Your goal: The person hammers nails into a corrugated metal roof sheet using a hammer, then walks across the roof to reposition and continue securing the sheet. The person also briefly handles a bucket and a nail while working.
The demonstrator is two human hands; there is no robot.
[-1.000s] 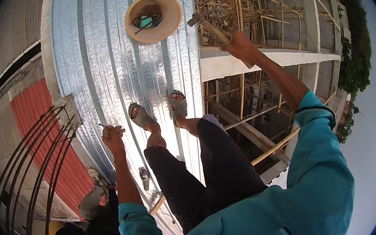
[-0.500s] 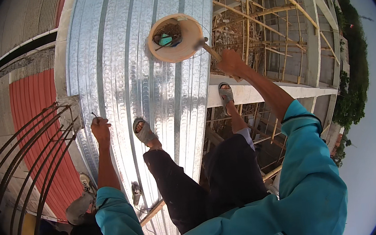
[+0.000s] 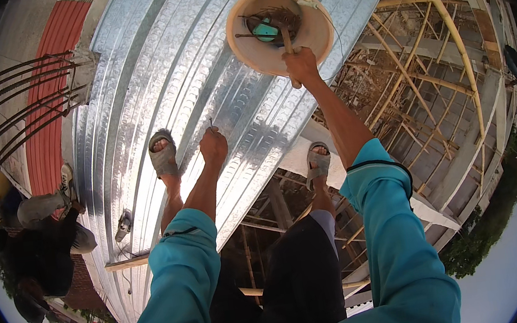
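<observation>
My right hand [image 3: 300,64] is closed on the wooden handle of a hammer [image 3: 294,78]; its head overlaps the dark inside of a beige bucket [image 3: 249,53] and is hard to make out. The bucket holds rusty-looking dark pieces and a turquoise item [image 3: 266,31]. Below and left of the bucket, my left hand [image 3: 212,146] grips a thin metal nail, pointing up, just above the ribbed galvanized deck [image 3: 120,126]. My sandaled feet [image 3: 162,153] are spread, one on each side of my hands, the right one near the deck's edge.
An open drop with bamboo scaffolding [image 3: 438,83] and concrete beams runs along the right. At left, bent rebar [image 3: 20,86] rises beside red sheeting [image 3: 46,147]. A co-worker [image 3: 39,250] in dark clothing crouches at lower left. A small tool [image 3: 124,224] and wooden strip [image 3: 128,264] lie nearby.
The view has turned, tilting the deck diagonally. My left hand has come inward between my feet, and the hammer in my right hand now overlaps the bucket. My feet stand farther apart.
</observation>
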